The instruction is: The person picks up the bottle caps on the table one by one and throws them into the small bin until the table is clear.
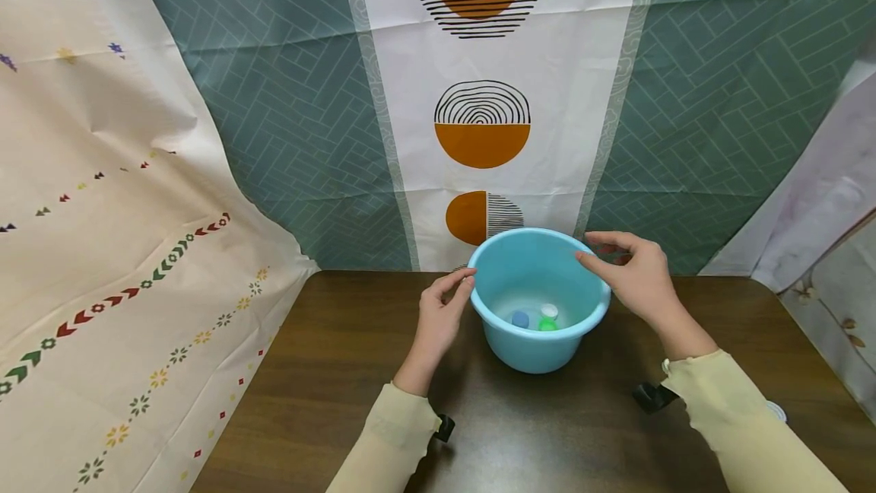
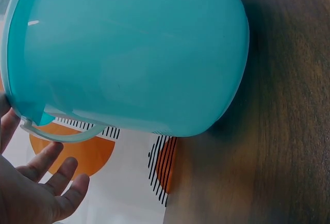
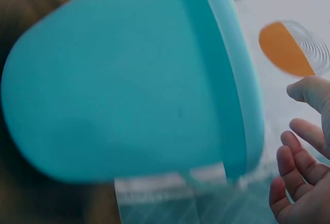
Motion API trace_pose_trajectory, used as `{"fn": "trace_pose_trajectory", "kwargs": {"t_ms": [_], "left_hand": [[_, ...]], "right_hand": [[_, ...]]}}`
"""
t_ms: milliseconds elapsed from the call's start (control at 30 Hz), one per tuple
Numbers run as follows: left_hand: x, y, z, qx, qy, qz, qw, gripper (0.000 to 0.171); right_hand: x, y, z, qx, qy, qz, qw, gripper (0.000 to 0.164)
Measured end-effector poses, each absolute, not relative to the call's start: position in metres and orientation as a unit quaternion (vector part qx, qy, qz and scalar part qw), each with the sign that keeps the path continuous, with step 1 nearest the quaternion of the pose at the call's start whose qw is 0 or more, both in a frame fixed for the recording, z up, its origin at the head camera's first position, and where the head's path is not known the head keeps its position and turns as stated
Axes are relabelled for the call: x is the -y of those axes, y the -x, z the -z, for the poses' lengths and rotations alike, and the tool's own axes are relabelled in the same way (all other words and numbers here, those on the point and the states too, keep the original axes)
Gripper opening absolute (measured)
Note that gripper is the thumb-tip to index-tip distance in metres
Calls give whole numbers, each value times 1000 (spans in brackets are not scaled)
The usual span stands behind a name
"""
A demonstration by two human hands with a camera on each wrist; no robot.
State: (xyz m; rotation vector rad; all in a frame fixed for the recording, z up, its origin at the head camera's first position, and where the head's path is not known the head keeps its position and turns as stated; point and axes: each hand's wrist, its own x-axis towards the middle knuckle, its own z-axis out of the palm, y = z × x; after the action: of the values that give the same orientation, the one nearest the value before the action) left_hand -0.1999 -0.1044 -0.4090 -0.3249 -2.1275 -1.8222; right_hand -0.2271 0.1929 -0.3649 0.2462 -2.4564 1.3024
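A light-blue plastic bucket (image 1: 534,348) stands on the wooden table, with a small blue piece (image 1: 520,319), a white round piece (image 1: 549,311) and a green piece (image 1: 547,324) on its floor. At the bucket's left rim is my left hand (image 1: 441,314), thumb and forefinger tips right at the edge. In the left wrist view its other fingers (image 2: 67,175) spread loosely just beside the bucket's handle (image 2: 67,135). My right hand (image 1: 639,280) hovers by the right rim, fingers loosely bent. The right wrist view shows a gap between that hand (image 3: 304,167) and the bucket, with nothing held.
Behind the brown table (image 1: 328,402) hangs a green and white patterned cloth (image 1: 287,135). A cream embroidered cloth (image 1: 137,249) drapes along the left. A white round object (image 1: 777,411) shows partly from behind the right sleeve.
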Motion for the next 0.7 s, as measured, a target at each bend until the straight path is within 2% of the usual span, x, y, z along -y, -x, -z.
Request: {"fn": "trace_pose_trajectory", "kwargs": {"t_ms": [367,700], "left_hand": [[105,199,409,744,116,638,162,27],[106,201,410,748,111,632,170,25]], "right_hand": [[-269,204,377,892,-29,-414,181,47],[-335,190,391,937,18,-336,93,64]]}}
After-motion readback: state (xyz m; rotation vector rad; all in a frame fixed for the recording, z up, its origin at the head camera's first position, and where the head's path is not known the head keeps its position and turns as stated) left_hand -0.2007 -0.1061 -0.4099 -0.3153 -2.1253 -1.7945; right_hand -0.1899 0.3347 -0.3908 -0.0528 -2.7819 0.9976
